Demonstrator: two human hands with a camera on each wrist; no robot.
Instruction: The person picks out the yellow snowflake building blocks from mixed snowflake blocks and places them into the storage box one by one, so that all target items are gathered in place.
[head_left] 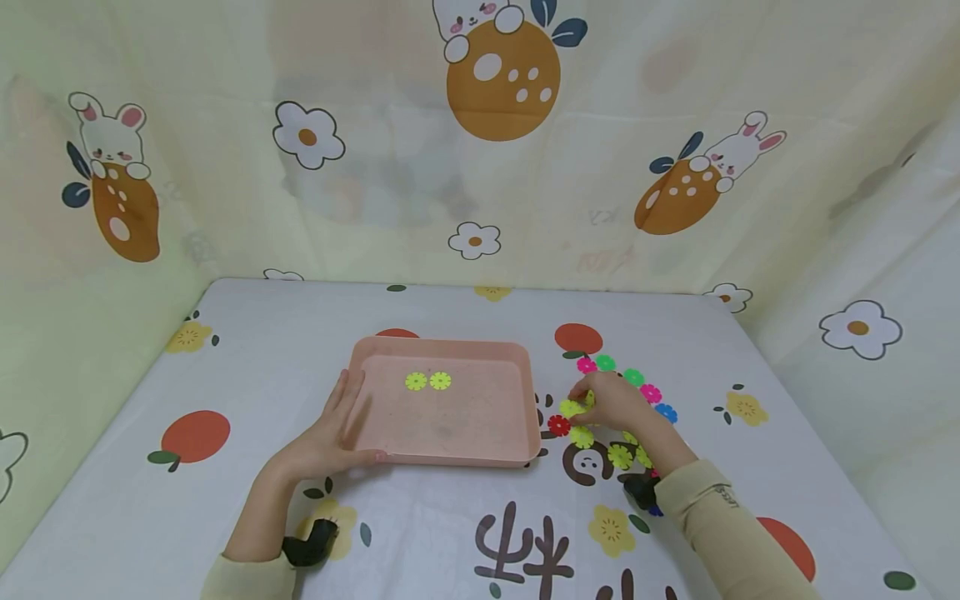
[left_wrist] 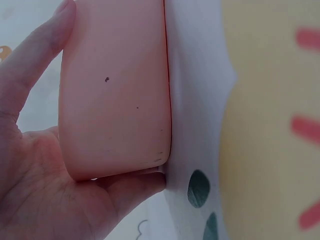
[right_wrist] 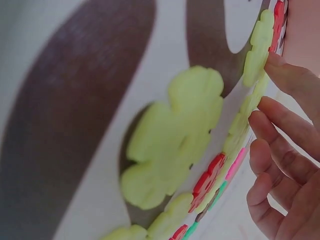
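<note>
My left hand (head_left: 320, 442) holds the near left corner of a shallow pink tray (head_left: 480, 446), fingers along its left side and thumb along the front. In the left wrist view, the tray's outer wall (left_wrist: 117, 100) sits between thumb and fingers. Inside the tray lie two yellow-green flower-shaped discs (head_left: 416, 381), side by side. To the right, my right hand (head_left: 618, 407) reaches down over loose flower-shaped discs. In the right wrist view, its fingertips touch or nearly touch yellow-green discs (right_wrist: 259, 47), with thumb and forefinger apart. Whether one is pinched is hard to see.
Around the right hand lie several more discs: a red one (head_left: 558, 426), a blue one (head_left: 666, 412), a green one (head_left: 633, 377), plus pink and yellow-green ones. Some are hidden under the arm. A patterned cloth (head_left: 420, 533) covers the table; a printed curtain (head_left: 375, 192) hangs behind.
</note>
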